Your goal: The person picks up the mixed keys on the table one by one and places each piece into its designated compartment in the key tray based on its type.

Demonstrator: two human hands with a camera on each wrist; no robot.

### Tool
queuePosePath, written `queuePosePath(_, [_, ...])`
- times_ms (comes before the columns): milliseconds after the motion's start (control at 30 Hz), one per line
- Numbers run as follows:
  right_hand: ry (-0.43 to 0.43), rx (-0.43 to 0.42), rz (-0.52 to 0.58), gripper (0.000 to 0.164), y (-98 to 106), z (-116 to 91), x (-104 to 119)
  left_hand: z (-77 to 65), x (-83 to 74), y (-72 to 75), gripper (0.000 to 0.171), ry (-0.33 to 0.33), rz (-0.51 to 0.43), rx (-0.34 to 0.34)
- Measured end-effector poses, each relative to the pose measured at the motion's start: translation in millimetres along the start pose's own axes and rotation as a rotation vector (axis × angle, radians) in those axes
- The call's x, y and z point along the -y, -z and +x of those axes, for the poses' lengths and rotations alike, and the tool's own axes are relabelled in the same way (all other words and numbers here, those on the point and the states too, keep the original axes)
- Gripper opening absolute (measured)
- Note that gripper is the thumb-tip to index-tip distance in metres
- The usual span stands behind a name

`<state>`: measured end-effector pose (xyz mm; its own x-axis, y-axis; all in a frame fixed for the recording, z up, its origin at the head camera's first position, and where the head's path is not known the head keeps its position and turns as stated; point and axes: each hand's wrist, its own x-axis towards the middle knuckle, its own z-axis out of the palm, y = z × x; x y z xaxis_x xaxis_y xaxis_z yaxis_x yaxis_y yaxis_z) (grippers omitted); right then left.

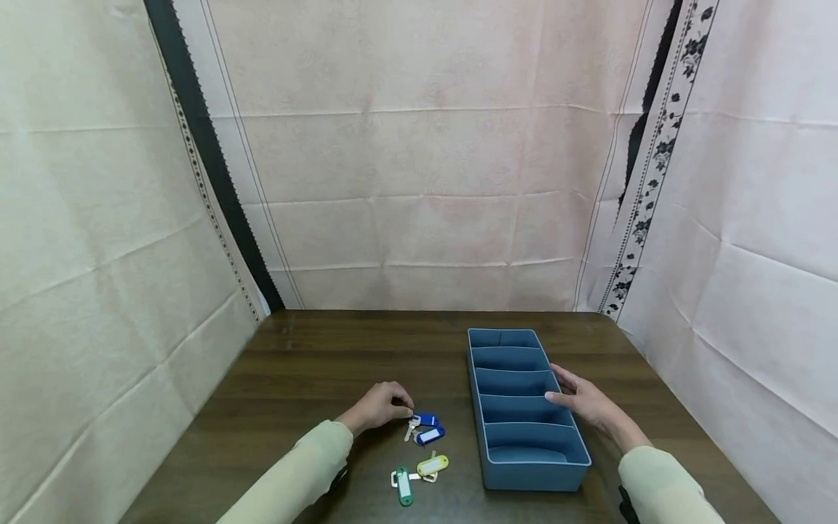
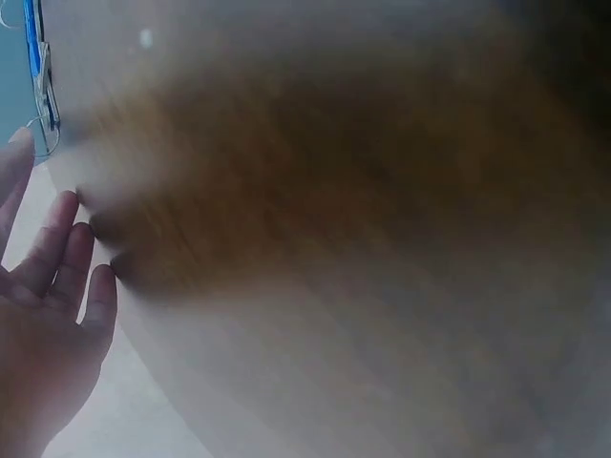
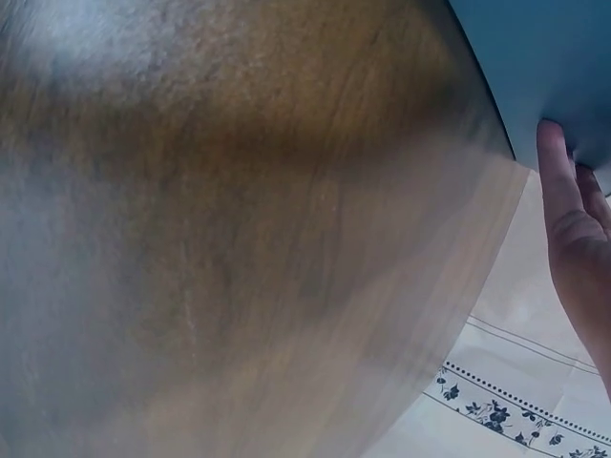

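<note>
1. From where I stand, the left hand (image 1: 380, 406) has its fingers partly bent, tips down at the silver key (image 1: 412, 428) and the upper blue tag (image 1: 428, 420). I cannot tell whether the finger and thumb have closed on anything there.

2. A good pinch here, I'd say, takes the metal and the tag together, so that nothing swings or slides off flat against the brown table (image 1: 340, 342).

3. The lower blue tag (image 1: 430, 436) lies just beside the upper one, with metal between them. It seems wise to see which parts are linked before lifting, or a second piece may drag along.

4. The yellow tag (image 1: 433, 465) and green tag (image 1: 404, 486) lie nearer the person, close to each other and apart from the blue pair. A straight lift would leave them undisturbed.

5. The right hand (image 1: 585, 402) grips the long side of the blue box (image 1: 533, 478), thumb over the rim, fingers nearly straight along the outer wall. The box sits upright, right of the tags.

6. Light pressure should be enough to steady it. The thumb reaches in above the compartments, so tucking it back would leave more room.
</note>
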<state>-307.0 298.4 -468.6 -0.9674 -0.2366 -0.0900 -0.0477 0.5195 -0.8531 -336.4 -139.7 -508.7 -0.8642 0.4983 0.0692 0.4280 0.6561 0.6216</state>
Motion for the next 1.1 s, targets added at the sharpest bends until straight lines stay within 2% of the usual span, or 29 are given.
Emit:
queuePosePath(200, [-0.007, 0.008, 0.018, 0.079, -1, 0, -3, -1.0, -0.8, -0.9, 0.011, -0.033, 0.072, 0.014])
queuePosePath(300, [-0.014, 0.011, 0.031, 0.078, -1, 1, -4, -1.9, -1.1, -1.0, 0.012, -0.035, 0.079, 0.010])
queuePosePath(600, [-0.022, 0.014, 0.035, 0.078, -2, 5, -5, -0.4, -5.2, 4.9, 0.005, 0.027, -0.084, -0.040])
queuePosePath(767, [-0.022, 0.020, 0.038, 0.077, -1, 4, -4, 5.0, -13.4, 14.0, 0.006, 0.041, -0.163, -0.076])
queuePosePath(867, [-0.017, 0.023, 0.031, 0.078, 0, 3, -2, 9.4, -19.6, 18.2, 0.005, 0.032, -0.190, -0.098])
queuePosePath(1100, [-0.027, 0.012, 0.029, 0.078, 0, 2, -2, 19.0, -36.4, 24.0, 0.008, 0.061, -0.257, -0.129])
